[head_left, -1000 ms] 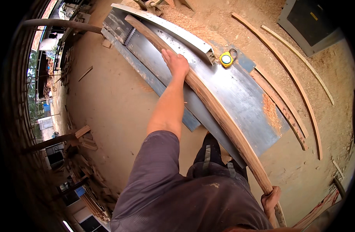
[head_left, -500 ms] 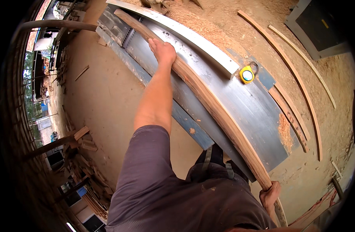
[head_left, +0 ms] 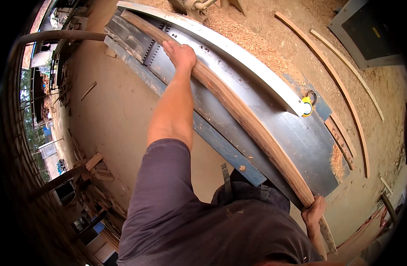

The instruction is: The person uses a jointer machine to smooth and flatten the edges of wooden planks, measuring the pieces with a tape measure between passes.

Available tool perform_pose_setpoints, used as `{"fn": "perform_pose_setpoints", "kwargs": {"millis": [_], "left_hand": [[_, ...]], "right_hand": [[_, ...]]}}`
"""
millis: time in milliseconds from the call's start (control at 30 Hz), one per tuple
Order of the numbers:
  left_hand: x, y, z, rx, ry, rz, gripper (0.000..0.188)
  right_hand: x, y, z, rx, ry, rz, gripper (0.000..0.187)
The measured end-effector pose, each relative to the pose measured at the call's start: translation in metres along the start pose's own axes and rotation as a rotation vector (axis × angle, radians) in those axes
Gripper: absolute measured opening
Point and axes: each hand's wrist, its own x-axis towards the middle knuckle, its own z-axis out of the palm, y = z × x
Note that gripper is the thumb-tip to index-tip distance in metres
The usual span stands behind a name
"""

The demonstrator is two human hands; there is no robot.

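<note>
A long brown wooden board (head_left: 239, 111) lies lengthwise on the grey metal bed (head_left: 296, 146) of a jointer, beside its pale raised fence (head_left: 239, 51). My left hand (head_left: 180, 55) rests on the board's far part with fingers stretched flat over it, just near of the toothed slot (head_left: 148, 51) across the bed. At the near right, my right hand (head_left: 313, 212) wraps round the board close to its rear end, which sticks out beyond the bed. The board's far end reaches past the slot.
A yellow tape measure (head_left: 307, 107) sits at the fence's near end, partly hidden by it. Thin wooden strips (head_left: 345, 93) lie to the right near a grey box-shaped unit (head_left: 367, 33). Sawdust (head_left: 252, 48) covers the floor behind the fence. Wood offcuts (head_left: 99, 168) are piled at left.
The board has slid a little forward along the bed, toward the far left, with both hands moving along with it. The view has shifted slightly, and the fence now partly covers the tape measure.
</note>
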Motion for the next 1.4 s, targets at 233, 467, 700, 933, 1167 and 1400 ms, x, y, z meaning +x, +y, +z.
{"fn": "perform_pose_setpoints", "kwargs": {"millis": [233,467,700,933,1167,1400], "left_hand": [[0.020,-0.007,-0.004,-0.006,-0.015,-0.026,0.067],[0.058,-0.016,-0.012,-0.006,-0.010,-0.019,0.066],[0.113,-0.035,-0.015,0.028,-0.028,0.033,0.066],[0.170,-0.055,-0.017,0.036,-0.005,0.028,0.065],[0.233,-0.085,-0.019,0.026,0.024,0.047,0.065],[0.283,-0.101,-0.019,0.032,0.028,0.055,0.067]], "right_hand": [[0.012,-0.024,0.007,-0.006,-0.001,-0.007,0.029],[0.036,-0.050,0.012,-0.038,0.001,-0.018,0.031],[0.068,-0.090,0.015,-0.055,-0.015,0.019,0.027],[0.100,-0.135,0.028,-0.035,-0.002,-0.012,0.025],[0.131,-0.179,0.040,-0.056,-0.039,0.007,0.025],[0.158,-0.221,0.049,-0.071,-0.039,0.010,0.028]]}}
